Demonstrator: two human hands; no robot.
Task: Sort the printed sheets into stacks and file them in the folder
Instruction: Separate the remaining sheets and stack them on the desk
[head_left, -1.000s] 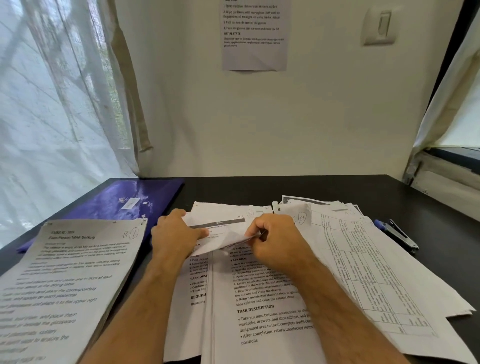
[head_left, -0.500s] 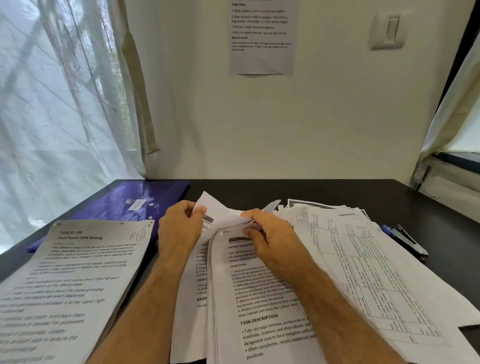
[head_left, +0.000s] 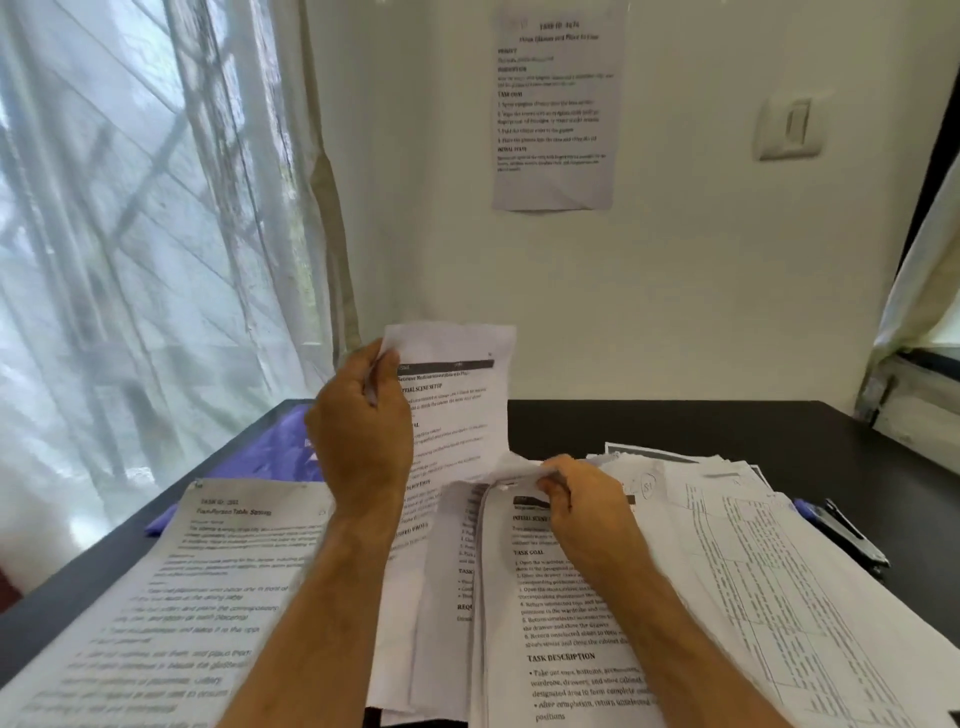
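My left hand (head_left: 361, 434) grips the left edge of a printed sheet (head_left: 457, 410) and holds it lifted upright above the desk. My right hand (head_left: 584, 506) pinches the curled top corner of the central paper stack (head_left: 550, 623) in front of me. A separate stack of printed sheets (head_left: 171, 597) lies at the left. More loose sheets with a table print (head_left: 769, 571) spread to the right. The purple folder (head_left: 270, 457) lies flat at the back left, partly hidden by my left hand and the left stack.
A blue stapler (head_left: 844, 535) lies on the black desk (head_left: 727, 426) beside the right sheets. A sheer curtain (head_left: 156, 234) hangs at the left. A printed notice (head_left: 556, 109) is taped to the wall, with a light switch (head_left: 792, 127) to its right.
My left hand has pulled one sheet free of the central stack and raised it up and back. My right hand stays pinching the stack's top corner.
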